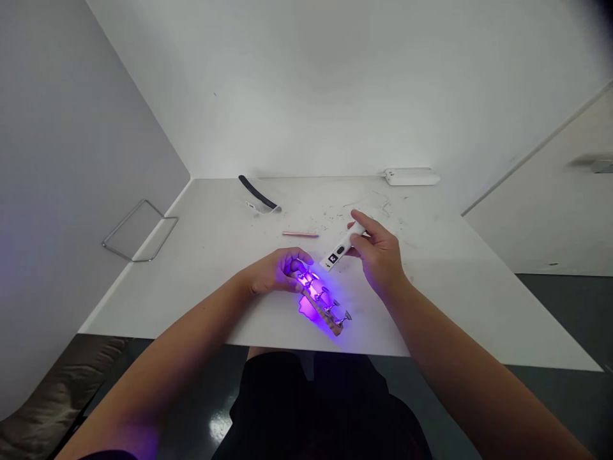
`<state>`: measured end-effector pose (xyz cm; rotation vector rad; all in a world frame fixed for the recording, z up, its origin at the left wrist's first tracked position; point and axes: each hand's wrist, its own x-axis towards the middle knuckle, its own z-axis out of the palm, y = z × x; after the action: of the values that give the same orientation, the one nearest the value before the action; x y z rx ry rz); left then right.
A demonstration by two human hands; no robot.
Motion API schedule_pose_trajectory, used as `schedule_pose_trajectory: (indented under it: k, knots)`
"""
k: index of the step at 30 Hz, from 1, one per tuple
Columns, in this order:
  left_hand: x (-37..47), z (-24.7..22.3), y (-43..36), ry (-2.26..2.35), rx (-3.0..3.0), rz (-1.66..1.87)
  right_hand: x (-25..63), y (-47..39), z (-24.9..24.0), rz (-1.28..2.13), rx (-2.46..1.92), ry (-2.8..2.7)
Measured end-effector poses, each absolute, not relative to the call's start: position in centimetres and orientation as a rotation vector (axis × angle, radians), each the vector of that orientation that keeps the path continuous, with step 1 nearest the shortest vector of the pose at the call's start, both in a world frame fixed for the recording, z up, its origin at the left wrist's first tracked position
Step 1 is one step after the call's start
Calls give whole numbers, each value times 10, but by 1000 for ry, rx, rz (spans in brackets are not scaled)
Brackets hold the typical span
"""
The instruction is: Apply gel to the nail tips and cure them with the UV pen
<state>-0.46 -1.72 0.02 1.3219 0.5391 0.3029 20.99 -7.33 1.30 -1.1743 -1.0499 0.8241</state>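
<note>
While lit: stand (325, 306) between hands.

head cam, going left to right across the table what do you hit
wire frame → black curved strip → left hand → pink stick → white UV pen light → right hand → white power strip

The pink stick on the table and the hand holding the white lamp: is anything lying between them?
In the head view, only bare white table separates the pink stick from the right hand; the white lamp points down-left, just nearer than that gap.
</note>
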Motion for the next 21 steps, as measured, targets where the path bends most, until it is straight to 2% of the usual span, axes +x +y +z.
schedule_pose_trajectory:
  k: [21]
  knots:
    - [30,-7,7,547,1327,308,243,-66,20,769,-1108,-857]
